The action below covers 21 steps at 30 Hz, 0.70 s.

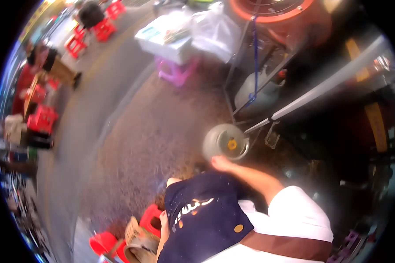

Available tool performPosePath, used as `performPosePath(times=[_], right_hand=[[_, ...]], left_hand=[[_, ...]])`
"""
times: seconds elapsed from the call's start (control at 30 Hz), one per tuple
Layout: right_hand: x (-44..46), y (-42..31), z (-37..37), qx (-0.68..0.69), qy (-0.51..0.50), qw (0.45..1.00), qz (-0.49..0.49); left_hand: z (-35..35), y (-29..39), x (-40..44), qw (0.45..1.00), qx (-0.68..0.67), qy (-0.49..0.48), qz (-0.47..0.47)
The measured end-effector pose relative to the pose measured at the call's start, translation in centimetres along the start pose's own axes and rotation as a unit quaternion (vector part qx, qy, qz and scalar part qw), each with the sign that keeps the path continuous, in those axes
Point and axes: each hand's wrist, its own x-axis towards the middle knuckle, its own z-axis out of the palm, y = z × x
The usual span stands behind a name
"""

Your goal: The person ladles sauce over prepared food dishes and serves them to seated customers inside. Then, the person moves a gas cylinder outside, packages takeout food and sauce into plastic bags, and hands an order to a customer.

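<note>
A pale grey gas cylinder with a yellow valve knob stands on the dark pavement ahead of me. My right hand reaches out to its near edge, with the fingers curled against the collar rim. The fingertips are partly hidden there. Down by my side, my left hand shows only in part at the edge of my navy apron. It is beside a red plastic stool, and its fingers are too hidden to read.
Right of the cylinder, a metal pole slants across. Beyond are another gas cylinder, a metal frame and a large orange-rimmed drum. A white foam box rests on a purple stool. People and red stools line the left.
</note>
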Motion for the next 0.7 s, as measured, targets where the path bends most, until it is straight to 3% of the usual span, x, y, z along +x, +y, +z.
performPosePath(times=[0.07, 0.13, 0.2, 0.23, 0.27, 0.3, 0.37, 0.4, 0.47, 0.5, 0.6, 0.7], right_hand=[[2.0, -0.5, 0.2, 0.094, 0.057, 0.994, 0.007], [3.4, -0.9, -0.7, 0.121, 0.132, 0.981, 0.075], [3.5, 0.1, -0.3, 0.138, 0.229, 0.951, 0.158], [3.1, 0.3, 0.3, 0.167, 0.279, 0.924, 0.2], [2.3, 0.8, 0.4, 0.188, 0.326, 0.895, 0.238], [2.2, 3.7, 3.2, 0.24, 0.351, 0.859, 0.285], [-0.5, 2.4, 2.2, 0.31, 0.336, 0.801, 0.386], [-1.4, 1.8, 1.9, 0.348, 0.326, 0.766, 0.431], [-2.6, 4.9, 4.9, 0.284, 0.361, 0.769, 0.445], [-3.1, 7.1, 6.8, 0.21, 0.373, 0.799, 0.423], [-4.0, 5.8, 4.5, 0.242, 0.402, 0.73, 0.497], [-4.1, 7.5, 2.7, 0.191, 0.435, 0.729, 0.493]], left_hand=[[-2.7, 3.1, 5.0, 1.0, 0.01, -0.01, 0.019], [-4.7, 7.2, 11.0, 0.998, 0.022, -0.033, 0.042], [-6.4, 13.4, 16.5, 0.986, 0.113, -0.117, -0.047], [-6.7, 16.1, 19.4, 0.988, 0.08, -0.118, -0.06], [-8.0, 17.2, 25.6, 0.963, 0.199, -0.184, -0.016], [-7.8, 21.0, 27.3, 0.964, 0.223, -0.145, 0.014], [-7.2, 27.6, 32.6, 0.948, 0.266, -0.156, 0.085], [-6.3, 30.8, 34.9, 0.934, 0.296, -0.138, 0.145], [-3.1, 35.9, 37.9, 0.91, 0.321, -0.147, 0.215], [-1.2, 39.6, 36.2, 0.909, 0.328, -0.171, 0.19], [5.8, 42.5, 37.2, 0.876, 0.337, -0.234, 0.254], [14.2, 43.1, 33.0, 0.828, 0.382, -0.304, 0.277]])
